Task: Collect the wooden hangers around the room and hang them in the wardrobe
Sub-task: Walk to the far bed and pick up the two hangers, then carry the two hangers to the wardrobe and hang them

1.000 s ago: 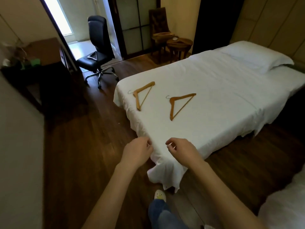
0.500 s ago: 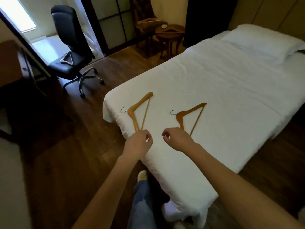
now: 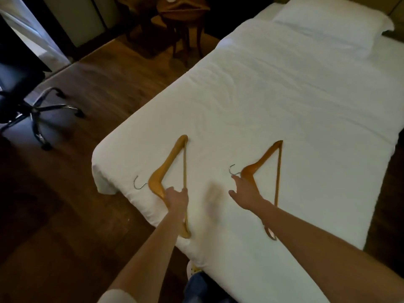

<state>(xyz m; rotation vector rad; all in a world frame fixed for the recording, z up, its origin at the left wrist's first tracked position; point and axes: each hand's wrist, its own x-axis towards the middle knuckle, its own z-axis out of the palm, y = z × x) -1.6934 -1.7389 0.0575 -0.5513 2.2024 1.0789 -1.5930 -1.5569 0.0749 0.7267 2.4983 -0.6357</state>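
Observation:
Two wooden hangers with metal hooks lie flat on the white bed point(image 3: 284, 101) near its foot. My left hand point(image 3: 177, 199) rests on the left hanger point(image 3: 169, 162), fingers curling over its lower arm and crossbar. My right hand point(image 3: 246, 193) lies spread over the right hanger point(image 3: 265, 156), fingertips by the base of its hook, fingers apart. Both hangers still lie on the sheet. The lower ends of both hangers are partly hidden by my forearms.
A black office chair point(image 3: 26, 99) on a wheeled chrome base stands at the left on the wooden floor point(image 3: 109, 88). A round wooden side table point(image 3: 183, 12) is beyond the bed's far corner. A white pillow point(image 3: 332, 16) lies at the head of the bed.
I have stepped closer to the bed. Both hands moved forward from the bed's edge onto the two hangers, the left closing on its hanger, the right opening over the other.

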